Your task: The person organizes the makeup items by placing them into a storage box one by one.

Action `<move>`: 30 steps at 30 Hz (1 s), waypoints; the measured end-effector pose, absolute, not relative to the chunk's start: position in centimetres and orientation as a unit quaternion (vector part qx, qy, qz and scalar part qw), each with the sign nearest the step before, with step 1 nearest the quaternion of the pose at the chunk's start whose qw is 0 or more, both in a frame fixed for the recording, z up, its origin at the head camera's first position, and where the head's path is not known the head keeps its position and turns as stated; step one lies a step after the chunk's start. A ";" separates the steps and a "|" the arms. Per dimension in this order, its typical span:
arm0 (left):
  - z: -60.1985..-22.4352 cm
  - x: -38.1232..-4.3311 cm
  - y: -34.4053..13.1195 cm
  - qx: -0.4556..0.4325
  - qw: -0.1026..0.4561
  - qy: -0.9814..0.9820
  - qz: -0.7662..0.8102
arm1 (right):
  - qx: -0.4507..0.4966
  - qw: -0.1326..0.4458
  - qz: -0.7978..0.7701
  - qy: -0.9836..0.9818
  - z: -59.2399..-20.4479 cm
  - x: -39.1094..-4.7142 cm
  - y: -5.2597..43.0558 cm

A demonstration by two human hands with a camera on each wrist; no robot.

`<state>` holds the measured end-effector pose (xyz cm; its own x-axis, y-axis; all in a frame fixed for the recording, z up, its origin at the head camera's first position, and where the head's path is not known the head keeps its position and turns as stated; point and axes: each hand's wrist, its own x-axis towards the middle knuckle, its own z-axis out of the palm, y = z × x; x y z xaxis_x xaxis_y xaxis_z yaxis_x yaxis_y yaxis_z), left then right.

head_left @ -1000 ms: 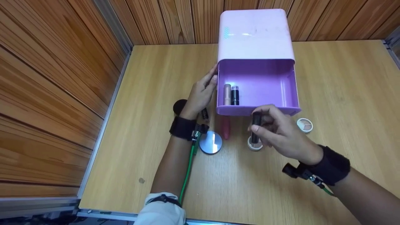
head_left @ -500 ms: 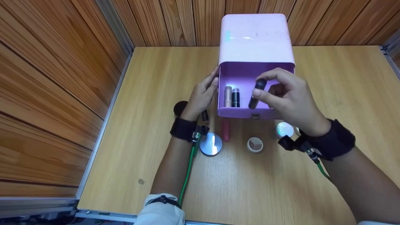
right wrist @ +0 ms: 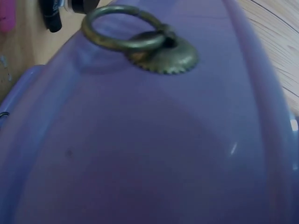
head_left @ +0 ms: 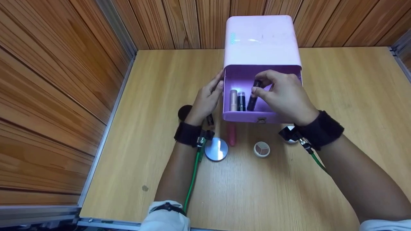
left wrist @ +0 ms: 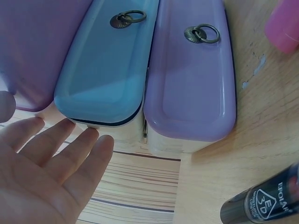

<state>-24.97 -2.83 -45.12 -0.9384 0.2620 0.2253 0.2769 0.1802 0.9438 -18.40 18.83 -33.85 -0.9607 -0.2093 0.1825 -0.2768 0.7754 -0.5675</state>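
Note:
My right hand (head_left: 284,94) reaches into the open purple drawer (head_left: 237,116) and pinches a black lipstick tube (head_left: 252,103) between thumb and fingers. The tube leans, its lower end down by the drawer's front wall. To its left, a silver-pink tube (head_left: 233,100) and a black tube with a clear cap (head_left: 241,102) lie side by side. My left hand (head_left: 205,98) rests along the left side of the pink drawer box (head_left: 261,41), its fingers extended in the left wrist view. The right wrist view holds the drawer front (right wrist: 149,140) and its ring pull (right wrist: 117,44); my right hand is outside it.
Below the open drawer are a closed blue drawer (left wrist: 107,70) and a closed purple drawer (left wrist: 191,88). Before the box lie a pink tube (head_left: 231,134), a shiny blue disc (head_left: 216,149), a three-part makeup pot (head_left: 261,149) and a black tube (head_left: 210,120). A black round item (head_left: 184,112) sits left.
My right hand has carried the black lipstick tube from in front of the drawer up over its edge, then left and down beside the two tubes. My left hand stays at the box's side.

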 end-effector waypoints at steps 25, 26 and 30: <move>-44.9 -25.2 -3.0 -0.173 0.014 -0.774 -0.609 | 0.176 -0.088 0.160 -0.967 -34.4 -20.3 17.9; -44.8 -25.2 -3.0 -0.174 0.017 -0.774 -0.608 | 0.180 -0.093 0.156 -0.967 -34.4 -20.3 17.9; -44.8 -25.2 -3.0 -0.173 0.016 -0.774 -0.608 | 0.188 -0.104 0.156 -0.964 -34.5 -20.4 18.1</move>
